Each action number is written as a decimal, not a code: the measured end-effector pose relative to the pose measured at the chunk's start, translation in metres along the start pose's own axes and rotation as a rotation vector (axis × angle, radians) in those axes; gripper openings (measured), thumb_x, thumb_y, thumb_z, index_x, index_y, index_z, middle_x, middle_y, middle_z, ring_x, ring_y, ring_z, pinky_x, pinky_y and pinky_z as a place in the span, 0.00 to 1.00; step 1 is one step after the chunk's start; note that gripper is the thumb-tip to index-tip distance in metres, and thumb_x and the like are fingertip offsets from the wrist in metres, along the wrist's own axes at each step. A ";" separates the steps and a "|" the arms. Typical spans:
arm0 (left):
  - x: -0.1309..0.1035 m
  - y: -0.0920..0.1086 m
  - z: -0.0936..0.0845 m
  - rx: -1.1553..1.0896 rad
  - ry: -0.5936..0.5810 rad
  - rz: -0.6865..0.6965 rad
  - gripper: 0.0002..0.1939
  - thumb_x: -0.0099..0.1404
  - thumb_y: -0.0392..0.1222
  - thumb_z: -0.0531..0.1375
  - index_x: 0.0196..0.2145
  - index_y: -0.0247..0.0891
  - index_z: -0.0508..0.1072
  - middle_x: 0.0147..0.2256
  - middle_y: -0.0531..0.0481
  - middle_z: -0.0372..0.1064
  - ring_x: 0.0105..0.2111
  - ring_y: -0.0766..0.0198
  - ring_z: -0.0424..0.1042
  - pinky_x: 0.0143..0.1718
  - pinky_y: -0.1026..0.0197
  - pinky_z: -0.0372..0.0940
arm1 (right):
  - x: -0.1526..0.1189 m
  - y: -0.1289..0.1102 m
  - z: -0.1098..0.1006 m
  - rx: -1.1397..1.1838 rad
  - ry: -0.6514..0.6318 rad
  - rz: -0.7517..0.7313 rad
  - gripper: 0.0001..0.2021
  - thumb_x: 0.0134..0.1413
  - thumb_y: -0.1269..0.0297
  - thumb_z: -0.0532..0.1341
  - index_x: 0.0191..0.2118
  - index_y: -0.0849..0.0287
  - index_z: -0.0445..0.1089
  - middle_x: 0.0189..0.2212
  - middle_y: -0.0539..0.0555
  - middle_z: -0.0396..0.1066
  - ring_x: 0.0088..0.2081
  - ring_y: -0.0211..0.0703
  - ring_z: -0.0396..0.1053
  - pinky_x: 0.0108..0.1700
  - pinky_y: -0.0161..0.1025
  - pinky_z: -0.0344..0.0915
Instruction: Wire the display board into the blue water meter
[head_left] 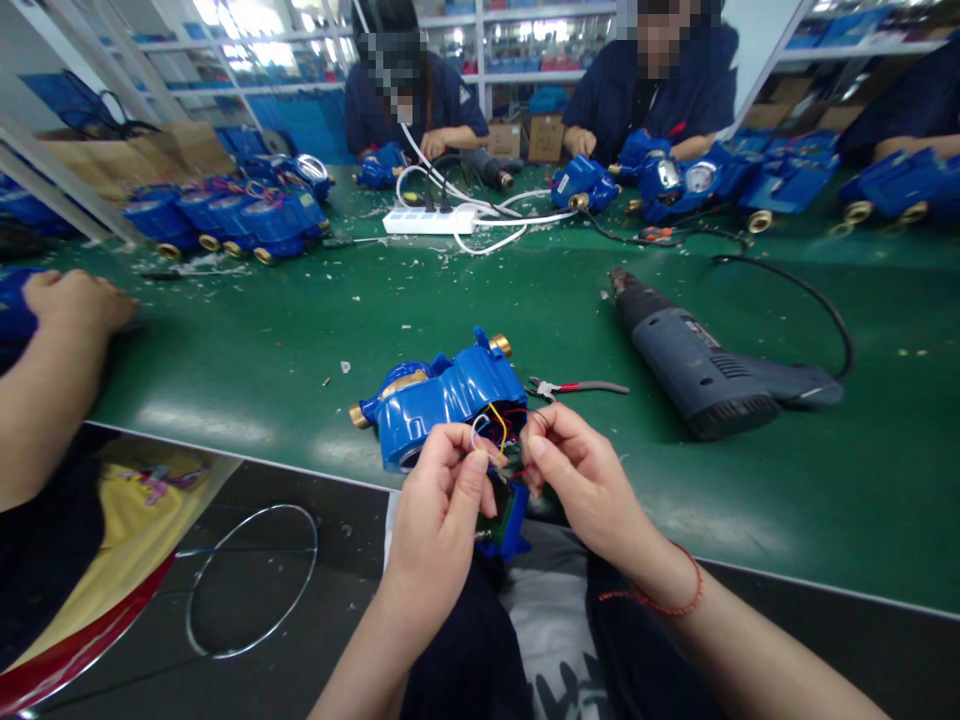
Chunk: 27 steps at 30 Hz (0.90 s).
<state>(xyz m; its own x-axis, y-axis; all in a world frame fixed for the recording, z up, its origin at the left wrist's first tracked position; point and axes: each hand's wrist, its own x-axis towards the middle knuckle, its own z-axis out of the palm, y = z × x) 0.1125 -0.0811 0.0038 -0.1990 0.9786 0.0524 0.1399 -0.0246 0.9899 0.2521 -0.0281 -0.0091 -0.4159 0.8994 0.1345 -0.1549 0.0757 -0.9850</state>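
Two hands (pixel 441 505) (at table edge (pixel 787 578))

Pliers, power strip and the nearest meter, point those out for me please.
Pliers (pixel 571 387): head view, on the red handle.
Power strip (pixel 429 224): head view, on its white side.
Nearest meter (pixel 454 402): head view, on its blue casing.

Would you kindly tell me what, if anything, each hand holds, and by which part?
The left hand pinches a white wire; whether at its end is unclear. The right hand is pinched too, but on what cannot be told.
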 end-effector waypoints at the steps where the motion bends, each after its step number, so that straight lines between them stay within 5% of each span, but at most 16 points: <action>1: 0.000 0.000 0.000 0.000 0.000 0.002 0.07 0.71 0.44 0.53 0.36 0.41 0.65 0.25 0.58 0.66 0.21 0.70 0.65 0.26 0.67 0.61 | 0.000 -0.001 0.000 0.019 0.004 0.010 0.12 0.64 0.57 0.56 0.31 0.57 0.59 0.23 0.44 0.57 0.23 0.32 0.57 0.25 0.31 0.58; 6: 0.002 0.003 0.001 0.009 -0.006 -0.020 0.06 0.68 0.43 0.57 0.33 0.40 0.67 0.21 0.59 0.63 0.20 0.71 0.65 0.23 0.69 0.59 | -0.001 -0.005 0.001 0.009 -0.019 0.018 0.10 0.58 0.57 0.63 0.35 0.59 0.67 0.27 0.47 0.64 0.26 0.31 0.60 0.27 0.30 0.59; 13: 0.002 0.002 0.005 -0.055 0.052 -0.042 0.07 0.68 0.43 0.57 0.33 0.40 0.67 0.20 0.60 0.62 0.18 0.72 0.64 0.22 0.70 0.60 | -0.003 -0.004 0.002 -0.105 0.028 0.019 0.11 0.60 0.59 0.61 0.30 0.59 0.65 0.24 0.46 0.60 0.24 0.31 0.56 0.25 0.30 0.55; 18: -0.003 0.001 0.002 -0.138 0.107 -0.020 0.06 0.67 0.44 0.59 0.35 0.40 0.68 0.30 0.54 0.73 0.19 0.73 0.66 0.22 0.69 0.62 | 0.001 0.000 0.003 0.156 0.030 0.145 0.17 0.58 0.51 0.63 0.30 0.59 0.62 0.21 0.44 0.58 0.21 0.29 0.55 0.23 0.29 0.55; 21: -0.023 -0.014 -0.004 -0.133 0.319 0.026 0.08 0.65 0.46 0.63 0.39 0.41 0.71 0.36 0.52 0.75 0.28 0.69 0.71 0.32 0.67 0.67 | 0.003 0.004 0.004 0.402 0.059 0.208 0.18 0.55 0.52 0.66 0.29 0.59 0.61 0.23 0.44 0.59 0.21 0.28 0.54 0.23 0.28 0.53; 23: -0.042 -0.031 -0.005 -0.171 0.464 -0.038 0.12 0.60 0.49 0.67 0.37 0.41 0.73 0.35 0.52 0.74 0.34 0.67 0.71 0.38 0.67 0.67 | 0.003 0.007 0.006 0.543 0.053 0.240 0.17 0.54 0.54 0.67 0.29 0.60 0.62 0.23 0.44 0.59 0.22 0.27 0.54 0.23 0.27 0.52; 25: -0.060 -0.046 -0.004 -0.341 0.474 -0.207 0.15 0.56 0.52 0.70 0.35 0.41 0.75 0.32 0.53 0.74 0.34 0.65 0.72 0.36 0.66 0.66 | 0.001 0.008 0.009 0.636 0.033 0.278 0.16 0.54 0.55 0.68 0.30 0.60 0.63 0.24 0.45 0.59 0.22 0.27 0.54 0.24 0.27 0.53; 27: -0.071 -0.053 0.000 -0.606 0.357 -0.489 0.18 0.56 0.56 0.69 0.37 0.41 0.76 0.33 0.50 0.76 0.33 0.63 0.73 0.33 0.64 0.66 | -0.002 0.008 0.011 0.706 0.024 0.317 0.15 0.55 0.57 0.68 0.31 0.61 0.65 0.27 0.47 0.63 0.23 0.27 0.55 0.25 0.27 0.54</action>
<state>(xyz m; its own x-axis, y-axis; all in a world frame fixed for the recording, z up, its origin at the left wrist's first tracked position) 0.1196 -0.1497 -0.0529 -0.4098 0.7870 -0.4612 -0.5641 0.1787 0.8061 0.2413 -0.0340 -0.0160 -0.5174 0.8420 -0.1528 -0.5694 -0.4721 -0.6730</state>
